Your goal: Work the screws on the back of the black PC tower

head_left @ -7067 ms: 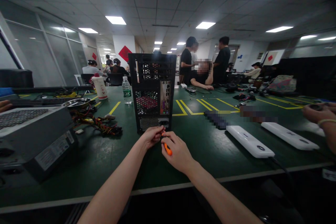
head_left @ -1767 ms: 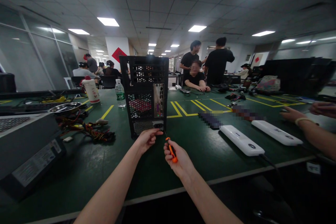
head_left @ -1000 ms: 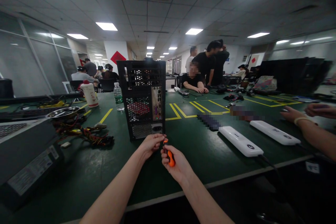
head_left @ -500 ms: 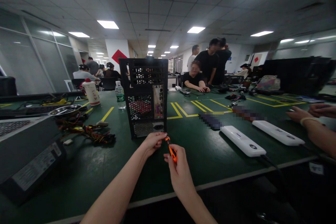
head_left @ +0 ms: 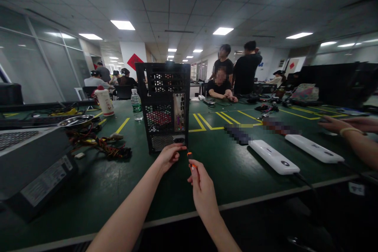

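Observation:
A black computer case stands upright on the green table, its rear panel facing me. My right hand is closed around an orange and black screwdriver, whose shaft points up towards the case's lower right corner. Just left of the shaft is my left hand, closed, with its forefinger reaching to the bottom edge of the case near the screwdriver's tip. Whatever those left fingers pinch is too small or hidden to make out. Where exactly the tip touches, I cannot tell.
On the left are a grey power supply, a bundle of cables, a metal dish and a water bottle. Two white power banks lie to the right. Another person's hands rest at the far right.
My left fingers have risen slightly to the case's bottom edge. The screwdriver has turned more upright, with more of its handle hidden in my right hand. People behind have shifted.

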### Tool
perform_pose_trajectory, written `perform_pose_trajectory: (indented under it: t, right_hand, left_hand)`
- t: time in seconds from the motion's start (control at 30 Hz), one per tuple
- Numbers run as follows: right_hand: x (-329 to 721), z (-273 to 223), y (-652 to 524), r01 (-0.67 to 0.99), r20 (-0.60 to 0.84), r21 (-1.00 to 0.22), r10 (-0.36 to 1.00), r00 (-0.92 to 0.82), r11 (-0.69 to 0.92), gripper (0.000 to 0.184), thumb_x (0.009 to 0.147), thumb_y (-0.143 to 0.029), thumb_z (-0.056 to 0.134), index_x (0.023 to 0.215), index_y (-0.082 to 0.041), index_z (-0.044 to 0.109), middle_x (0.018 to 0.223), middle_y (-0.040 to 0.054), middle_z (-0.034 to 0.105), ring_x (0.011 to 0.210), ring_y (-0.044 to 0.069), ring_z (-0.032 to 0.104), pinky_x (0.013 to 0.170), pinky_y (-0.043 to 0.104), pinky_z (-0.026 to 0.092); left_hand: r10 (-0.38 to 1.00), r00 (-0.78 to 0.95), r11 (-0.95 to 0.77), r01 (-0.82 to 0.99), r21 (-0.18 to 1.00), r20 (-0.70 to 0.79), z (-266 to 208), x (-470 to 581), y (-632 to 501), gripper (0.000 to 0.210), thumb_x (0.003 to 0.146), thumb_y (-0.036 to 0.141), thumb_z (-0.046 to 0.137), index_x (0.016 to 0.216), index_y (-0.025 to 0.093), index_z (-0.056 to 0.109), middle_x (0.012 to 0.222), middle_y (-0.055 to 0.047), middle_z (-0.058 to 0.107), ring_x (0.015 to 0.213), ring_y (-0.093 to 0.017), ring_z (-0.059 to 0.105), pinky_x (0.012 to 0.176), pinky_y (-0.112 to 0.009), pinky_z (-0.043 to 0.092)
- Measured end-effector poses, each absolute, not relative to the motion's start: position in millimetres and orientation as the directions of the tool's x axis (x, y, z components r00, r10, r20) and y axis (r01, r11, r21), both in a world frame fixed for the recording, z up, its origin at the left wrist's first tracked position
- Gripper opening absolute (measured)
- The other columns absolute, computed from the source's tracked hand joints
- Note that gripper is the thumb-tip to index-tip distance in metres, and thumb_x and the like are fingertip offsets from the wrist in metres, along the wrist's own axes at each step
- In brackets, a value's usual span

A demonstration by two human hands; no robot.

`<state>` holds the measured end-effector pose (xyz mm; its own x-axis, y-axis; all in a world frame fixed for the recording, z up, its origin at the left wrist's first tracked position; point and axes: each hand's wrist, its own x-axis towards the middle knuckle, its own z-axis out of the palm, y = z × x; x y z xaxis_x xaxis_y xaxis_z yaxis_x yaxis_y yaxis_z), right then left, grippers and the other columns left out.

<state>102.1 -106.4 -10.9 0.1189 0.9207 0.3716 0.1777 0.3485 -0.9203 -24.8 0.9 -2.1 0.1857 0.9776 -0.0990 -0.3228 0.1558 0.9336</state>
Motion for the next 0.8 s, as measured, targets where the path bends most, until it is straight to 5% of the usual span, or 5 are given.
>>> perform_pose_trajectory:
  t: [0.17,0.47,0.63,0.8]
  right_hand:
    - [103.5,-8.2,-105.7,0.173,0.4,-0.909,0.911,0.104,0.379,0.031,0.069,-0.022,0.057,0.099,-0.026,0.054,0.102,-0.0004,0.054,0.096,0.014,0.048,0.086,0.024,0.033]
    - [101.5,-10.3,-103.9,0.102,0.285,-0.955,0.957,0.054,0.278,0.033,0.081,-0.041,0.032,0.106,-0.019,0.036,0.079,0.0028,0.059,0.055,0.012,0.057,0.053,0.025,0.045]
    - [100.5,-7.8,-102.5,0.21,0.288,-0.937,0.958,0.01,0.279,0.032,0.083,-0.042,0.026,0.104,-0.019,0.034,0.073,0.0019,0.058,0.054,0.013,0.057,0.052,0.026,0.044]
    - [101.9,-5.4,-101.9,0.332,0.32,-0.891,0.947,-0.024,0.31,0.029,0.084,-0.04,0.026,0.103,-0.02,0.034,0.07,0.0002,0.057,0.054,0.012,0.056,0.055,0.026,0.043]
  left_hand:
    - [0.978,0.188,0.152,-0.325,0.933,-0.094,-4.4,-25.3,2.0,0.031,0.066,0.014,0.054,0.097,0.009,0.052,0.096,-0.013,0.058,0.039,0.0,0.033,0.034,-0.015,0.019]
    - [0.972,0.217,0.153,-0.275,0.949,-0.094,-4.6,-24.6,1.8,0.034,0.067,0.018,0.053,0.1,0.011,0.05,0.092,-0.012,0.059,0.038,0.0,0.031,0.033,-0.015,0.015]
    - [0.949,0.307,0.146,-0.229,0.962,-0.071,-0.8,-20.9,-2.2,0.032,0.067,0.025,0.056,0.095,0.009,0.053,0.069,-0.005,0.057,0.036,0.001,0.028,0.034,-0.016,0.009]
    - [0.934,0.352,0.149,-0.209,0.967,-0.068,2.7,-19.1,-5.7,0.034,0.065,0.027,0.059,0.094,0.009,0.055,0.042,0.009,0.032,0.034,0.0,0.02,0.037,-0.017,0.008]
